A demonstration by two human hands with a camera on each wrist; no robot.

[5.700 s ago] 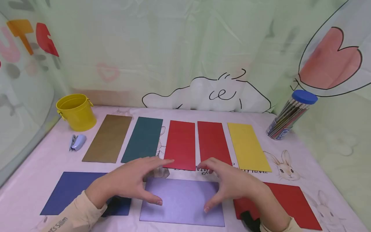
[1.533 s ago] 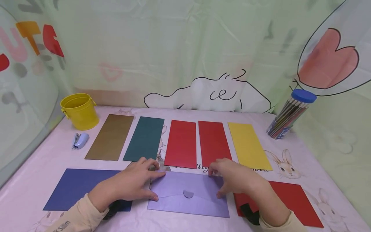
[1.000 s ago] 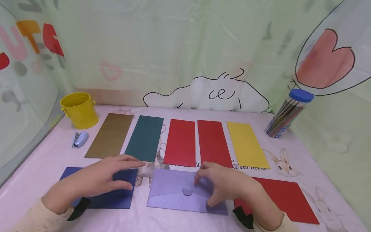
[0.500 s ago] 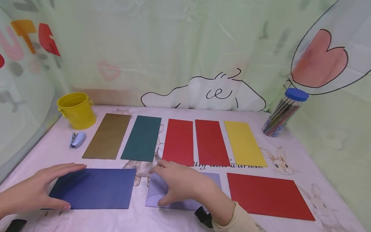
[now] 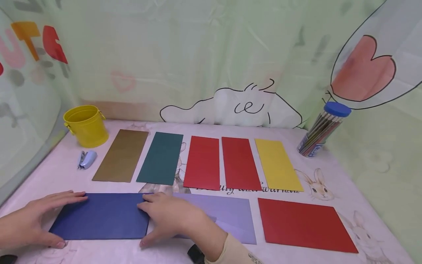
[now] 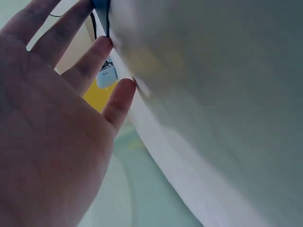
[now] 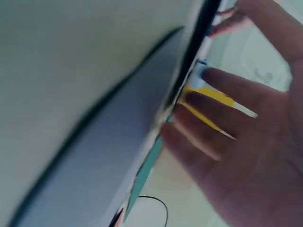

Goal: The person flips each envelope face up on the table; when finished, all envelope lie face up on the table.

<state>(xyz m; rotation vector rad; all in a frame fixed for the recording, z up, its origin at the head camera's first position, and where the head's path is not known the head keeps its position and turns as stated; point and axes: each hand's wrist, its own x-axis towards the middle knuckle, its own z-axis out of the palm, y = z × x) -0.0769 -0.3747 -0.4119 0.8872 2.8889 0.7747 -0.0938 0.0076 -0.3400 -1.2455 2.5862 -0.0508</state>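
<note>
A flat blue envelope [image 5: 105, 216] lies plain side up on the near left of the table. My left hand [image 5: 36, 223] is at its left end, thumb by the near corner and fingers by the far one. At the other end my right hand [image 5: 173, 216] has fingertips over the far right corner and its thumb near the close edge. Both wrist views show extended fingers [image 6: 87, 64] low by the tabletop. Partly under my right forearm lies a lilac envelope [image 5: 230, 216], flap side up.
A red envelope-like sheet [image 5: 306, 223] lies on the near right. Behind stand a row of brown [image 5: 122, 156], green [image 5: 160, 157], red [image 5: 202, 163] and yellow [image 5: 278, 165] ones. A yellow bucket [image 5: 87, 128] and small blue stapler [image 5: 87, 160] are left, a pencil tub [image 5: 321, 132] right.
The lilac envelope was plain side up at first and now shows its flap and round tab. Both hands have since left it and moved left to the ends of the blue envelope.
</note>
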